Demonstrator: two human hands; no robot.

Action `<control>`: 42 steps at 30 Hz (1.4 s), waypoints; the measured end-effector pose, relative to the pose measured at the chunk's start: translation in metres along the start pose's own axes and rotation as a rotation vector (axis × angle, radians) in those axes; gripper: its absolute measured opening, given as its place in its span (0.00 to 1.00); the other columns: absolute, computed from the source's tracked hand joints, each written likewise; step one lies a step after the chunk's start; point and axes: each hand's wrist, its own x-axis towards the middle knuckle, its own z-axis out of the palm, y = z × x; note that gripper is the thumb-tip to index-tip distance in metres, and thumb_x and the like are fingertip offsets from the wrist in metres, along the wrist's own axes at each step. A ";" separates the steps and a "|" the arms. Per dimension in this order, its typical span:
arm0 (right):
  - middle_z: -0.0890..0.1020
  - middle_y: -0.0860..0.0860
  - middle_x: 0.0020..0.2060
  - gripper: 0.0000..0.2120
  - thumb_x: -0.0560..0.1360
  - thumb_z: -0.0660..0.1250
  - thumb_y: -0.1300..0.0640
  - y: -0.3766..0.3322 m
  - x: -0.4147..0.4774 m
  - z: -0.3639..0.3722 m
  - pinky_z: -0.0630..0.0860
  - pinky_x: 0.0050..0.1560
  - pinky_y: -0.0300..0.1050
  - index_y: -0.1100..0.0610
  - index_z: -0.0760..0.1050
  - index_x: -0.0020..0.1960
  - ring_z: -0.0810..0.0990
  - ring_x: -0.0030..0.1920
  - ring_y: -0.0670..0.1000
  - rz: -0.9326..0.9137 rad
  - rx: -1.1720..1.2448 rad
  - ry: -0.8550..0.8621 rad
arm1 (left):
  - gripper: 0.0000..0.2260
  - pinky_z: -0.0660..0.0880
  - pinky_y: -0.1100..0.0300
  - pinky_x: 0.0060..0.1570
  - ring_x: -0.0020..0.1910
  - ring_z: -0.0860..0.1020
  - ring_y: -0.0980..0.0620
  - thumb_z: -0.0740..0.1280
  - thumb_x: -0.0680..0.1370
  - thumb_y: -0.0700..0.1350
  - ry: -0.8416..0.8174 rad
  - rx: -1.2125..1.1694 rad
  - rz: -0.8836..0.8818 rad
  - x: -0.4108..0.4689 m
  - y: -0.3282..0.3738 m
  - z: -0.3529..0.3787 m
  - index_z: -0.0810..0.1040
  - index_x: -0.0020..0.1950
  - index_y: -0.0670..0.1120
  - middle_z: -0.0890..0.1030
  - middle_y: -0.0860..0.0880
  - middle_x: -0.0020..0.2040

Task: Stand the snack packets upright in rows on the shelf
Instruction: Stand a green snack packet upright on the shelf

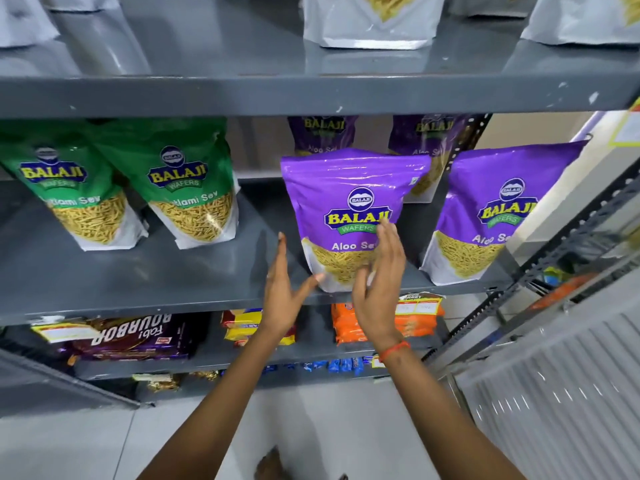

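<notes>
The shelf (138, 271) holds green packs (180, 188) and purple packs. One purple pack (346, 202) stands near the front edge. Both hands are spread wide, gripping nothing. The left hand (280, 296) is beside it and the right hand (377, 289) is in front. Nudge it straight, gently, level with its neighbour (485, 216).

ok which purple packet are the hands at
The front middle purple packet, between the left hand and right hand. The other front one stands farther right; two more sit behind.
</notes>
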 end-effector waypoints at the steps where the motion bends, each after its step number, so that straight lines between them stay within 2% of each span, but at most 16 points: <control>1: 0.65 0.54 0.72 0.27 0.72 0.54 0.67 -0.013 0.001 0.007 0.55 0.76 0.44 0.60 0.59 0.71 0.58 0.75 0.51 -0.100 0.013 -0.023 | 0.41 0.54 0.59 0.73 0.74 0.52 0.62 0.70 0.71 0.53 0.045 0.028 0.049 0.000 0.001 -0.008 0.48 0.76 0.51 0.52 0.58 0.76; 4: 0.62 0.57 0.72 0.26 0.74 0.53 0.68 -0.048 0.001 0.040 0.54 0.77 0.44 0.61 0.59 0.71 0.56 0.76 0.52 -0.242 0.083 -0.112 | 0.38 0.53 0.60 0.74 0.75 0.52 0.59 0.67 0.74 0.51 0.180 0.097 0.143 0.012 0.002 -0.036 0.49 0.76 0.46 0.52 0.50 0.78; 8: 0.63 0.57 0.73 0.27 0.72 0.54 0.71 -0.079 0.001 0.112 0.54 0.77 0.43 0.62 0.59 0.72 0.56 0.76 0.51 -0.200 0.171 -0.260 | 0.35 0.52 0.57 0.75 0.77 0.52 0.51 0.64 0.77 0.48 0.289 0.147 0.088 0.037 -0.023 -0.091 0.47 0.75 0.43 0.52 0.44 0.78; 10: 0.63 0.58 0.73 0.29 0.71 0.55 0.73 -0.084 0.002 0.152 0.56 0.77 0.45 0.63 0.59 0.71 0.58 0.75 0.52 -0.064 0.182 -0.330 | 0.33 0.51 0.55 0.75 0.77 0.51 0.49 0.62 0.78 0.46 0.320 0.141 0.010 0.049 -0.042 -0.120 0.46 0.75 0.42 0.50 0.43 0.78; 13: 0.58 0.61 0.75 0.30 0.72 0.57 0.73 -0.082 0.009 0.214 0.55 0.76 0.48 0.66 0.54 0.73 0.57 0.76 0.56 0.249 0.204 -0.436 | 0.34 0.50 0.61 0.73 0.77 0.50 0.44 0.62 0.78 0.45 0.275 0.096 -0.153 0.073 -0.073 -0.164 0.43 0.75 0.40 0.47 0.40 0.78; 15: 0.56 0.62 0.75 0.33 0.73 0.61 0.70 -0.072 0.017 0.245 0.55 0.75 0.48 0.66 0.50 0.74 0.56 0.76 0.59 0.446 0.182 -0.506 | 0.36 0.58 0.51 0.71 0.74 0.57 0.36 0.63 0.78 0.45 0.156 0.080 -0.269 0.090 -0.092 -0.183 0.41 0.74 0.38 0.52 0.32 0.76; 18: 0.62 0.63 0.73 0.35 0.73 0.65 0.68 -0.056 0.028 0.274 0.61 0.64 0.41 0.67 0.50 0.73 0.65 0.71 0.60 0.568 0.176 -0.547 | 0.35 0.68 0.49 0.57 0.65 0.70 0.32 0.66 0.76 0.45 0.024 0.099 -0.362 0.113 -0.110 -0.203 0.48 0.74 0.38 0.67 0.26 0.67; 20: 0.68 0.65 0.69 0.32 0.71 0.66 0.72 -0.046 0.032 0.281 0.64 0.65 0.45 0.68 0.56 0.71 0.69 0.68 0.61 0.580 0.231 -0.580 | 0.20 0.73 0.60 0.42 0.52 0.75 0.36 0.67 0.75 0.45 -0.027 0.098 -0.340 0.121 -0.117 -0.208 0.65 0.63 0.40 0.78 0.33 0.50; 21: 0.70 0.66 0.67 0.30 0.70 0.66 0.74 -0.043 0.032 0.282 0.66 0.67 0.49 0.69 0.59 0.69 0.70 0.68 0.62 0.602 0.264 -0.589 | 0.13 0.71 0.66 0.36 0.44 0.73 0.41 0.67 0.75 0.46 -0.036 0.099 -0.323 0.123 -0.121 -0.210 0.67 0.52 0.39 0.74 0.42 0.38; 23: 0.71 0.67 0.65 0.27 0.70 0.64 0.76 -0.042 0.027 0.278 0.71 0.65 0.47 0.70 0.60 0.67 0.72 0.66 0.62 0.631 0.306 -0.578 | 0.15 0.67 0.70 0.31 0.38 0.66 0.48 0.67 0.75 0.46 -0.042 0.103 -0.282 0.119 -0.124 -0.212 0.62 0.42 0.41 0.62 0.51 0.31; 26: 0.74 0.64 0.64 0.24 0.72 0.63 0.75 -0.050 0.008 0.261 0.74 0.50 0.25 0.67 0.62 0.67 0.74 0.60 0.54 0.626 0.331 -0.543 | 0.13 0.67 0.67 0.37 0.41 0.69 0.46 0.67 0.75 0.45 -0.118 0.022 -0.281 0.104 -0.127 -0.220 0.68 0.45 0.37 0.70 0.44 0.38; 28: 0.75 0.62 0.64 0.23 0.73 0.62 0.73 -0.055 -0.010 0.247 0.74 0.54 0.30 0.65 0.64 0.67 0.74 0.61 0.55 0.634 0.338 -0.532 | 0.14 0.74 0.54 0.53 0.51 0.76 0.42 0.67 0.75 0.44 -0.185 -0.036 -0.270 0.090 -0.134 -0.225 0.72 0.55 0.37 0.77 0.38 0.52; 30: 0.75 0.60 0.64 0.23 0.74 0.63 0.71 -0.063 -0.030 0.232 0.72 0.60 0.40 0.63 0.65 0.67 0.74 0.62 0.53 0.621 0.325 -0.542 | 0.15 0.73 0.45 0.63 0.59 0.76 0.43 0.68 0.75 0.44 -0.193 -0.040 -0.252 0.071 -0.135 -0.232 0.73 0.60 0.41 0.77 0.37 0.60; 35: 0.76 0.55 0.60 0.21 0.74 0.61 0.71 -0.080 -0.070 0.206 0.72 0.64 0.48 0.61 0.65 0.66 0.75 0.62 0.54 0.599 0.352 -0.530 | 0.18 0.72 0.41 0.65 0.61 0.76 0.43 0.69 0.74 0.46 -0.186 -0.031 -0.266 0.028 -0.133 -0.240 0.73 0.62 0.40 0.78 0.39 0.62; 39: 0.74 0.60 0.64 0.22 0.74 0.60 0.70 -0.092 -0.081 0.197 0.70 0.68 0.58 0.61 0.64 0.67 0.73 0.65 0.57 0.604 0.347 -0.530 | 0.16 0.71 0.43 0.66 0.61 0.77 0.43 0.68 0.75 0.43 -0.184 -0.053 -0.280 0.014 -0.120 -0.243 0.73 0.61 0.40 0.79 0.40 0.61; 42: 0.71 0.60 0.66 0.24 0.74 0.61 0.68 -0.104 -0.086 0.195 0.65 0.72 0.51 0.61 0.62 0.69 0.69 0.67 0.58 0.547 0.229 -0.415 | 0.18 0.70 0.45 0.67 0.64 0.75 0.44 0.67 0.75 0.44 -0.200 -0.053 -0.261 0.010 -0.109 -0.245 0.71 0.63 0.40 0.77 0.42 0.63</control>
